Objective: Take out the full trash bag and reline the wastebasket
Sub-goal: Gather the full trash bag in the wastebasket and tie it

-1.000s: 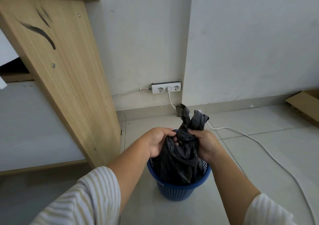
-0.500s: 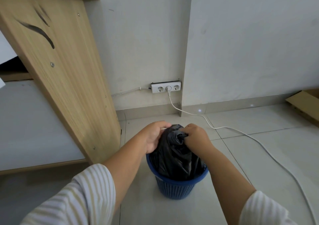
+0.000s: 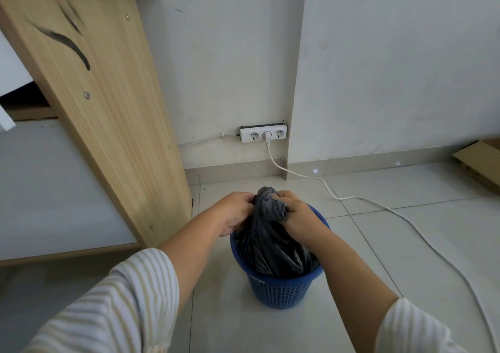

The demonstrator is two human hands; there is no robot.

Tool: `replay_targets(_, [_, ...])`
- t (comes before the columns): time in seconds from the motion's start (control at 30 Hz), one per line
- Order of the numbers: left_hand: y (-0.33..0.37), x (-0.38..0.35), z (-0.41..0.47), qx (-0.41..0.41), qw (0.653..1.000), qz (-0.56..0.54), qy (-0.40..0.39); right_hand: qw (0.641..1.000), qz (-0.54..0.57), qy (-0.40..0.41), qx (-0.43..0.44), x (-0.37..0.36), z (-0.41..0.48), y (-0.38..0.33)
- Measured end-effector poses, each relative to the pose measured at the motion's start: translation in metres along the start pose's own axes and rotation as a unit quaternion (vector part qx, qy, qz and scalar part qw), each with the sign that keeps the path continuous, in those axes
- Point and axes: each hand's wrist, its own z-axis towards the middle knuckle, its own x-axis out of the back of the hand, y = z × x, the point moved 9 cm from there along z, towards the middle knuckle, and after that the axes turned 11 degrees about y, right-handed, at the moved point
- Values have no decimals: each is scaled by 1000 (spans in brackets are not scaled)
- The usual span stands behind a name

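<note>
A blue mesh wastebasket (image 3: 278, 287) stands on the tiled floor in front of me. A full dark grey trash bag (image 3: 270, 244) sits inside it, its gathered top bunched above the rim. My left hand (image 3: 234, 213) grips the bunched top from the left. My right hand (image 3: 299, 217) grips it from the right, fingers curled into the plastic. The bag's lower part is hidden inside the basket.
A wooden desk side panel (image 3: 108, 114) slants close on the left. A white power strip (image 3: 263, 134) is on the wall behind, its white cable (image 3: 405, 214) running across the floor to the right. A cardboard box (image 3: 480, 160) lies at the far right.
The loose bag ends that stuck up a second ago have been pulled down and bunched between both hands. Both hands have shifted a little on the bag's top.
</note>
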Motion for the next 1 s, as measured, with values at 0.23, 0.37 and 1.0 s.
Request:
replay_targets(0.23, [29, 4, 0, -245, 856, 448, 82, 1000, 11, -7, -22, 5, -3, 11])
replay_targets(0.37, [25, 13, -1, -281, 790, 530, 125, 993, 76, 2, -87, 4, -8, 25])
replay_targets(1.0, [-27, 86, 7, -56, 813, 549, 184, 972, 29, 103, -211, 31, -17, 68])
